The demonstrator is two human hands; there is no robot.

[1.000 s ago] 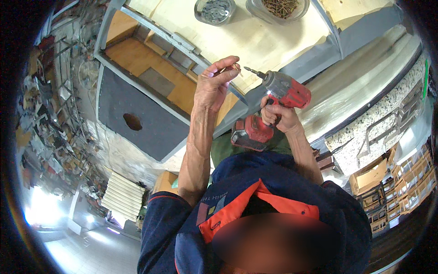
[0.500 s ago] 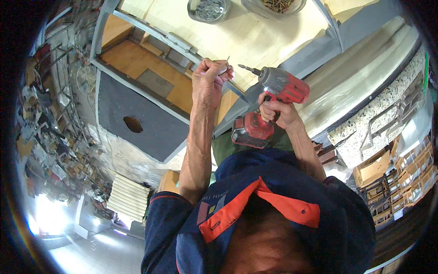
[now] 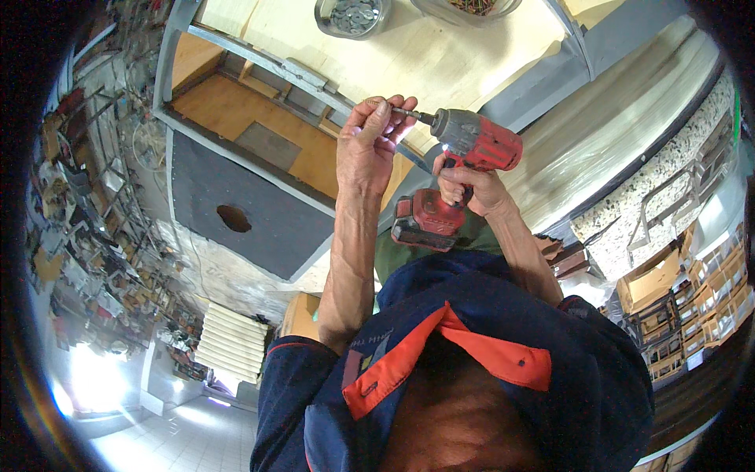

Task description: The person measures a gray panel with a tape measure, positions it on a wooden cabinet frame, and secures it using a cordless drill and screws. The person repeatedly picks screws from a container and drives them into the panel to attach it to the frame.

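My right hand (image 3: 472,187) is closed round the grip of a red and black cordless impact driver (image 3: 481,141), its battery block hanging below the fist. The driver's bit (image 3: 423,118) points left and meets the fingertips of my left hand (image 3: 371,138). Those fingers pinch a small screw (image 3: 398,110), mostly hidden by them, against the bit's tip. Both hands are raised in front of a grey-covered wooden frame (image 3: 244,138) with an open inside.
On the pale plywood panel (image 3: 409,59) stand a clear tub of grey metal pieces (image 3: 354,17) and another of brassy screws (image 3: 472,6). A grey panel with a round hole (image 3: 233,219) faces the left. Film-wrapped material (image 3: 605,134) lies right.
The driver has moved left, bringing its bit from a gap away up to the screw in my left fingers. My left hand has shifted slightly right.
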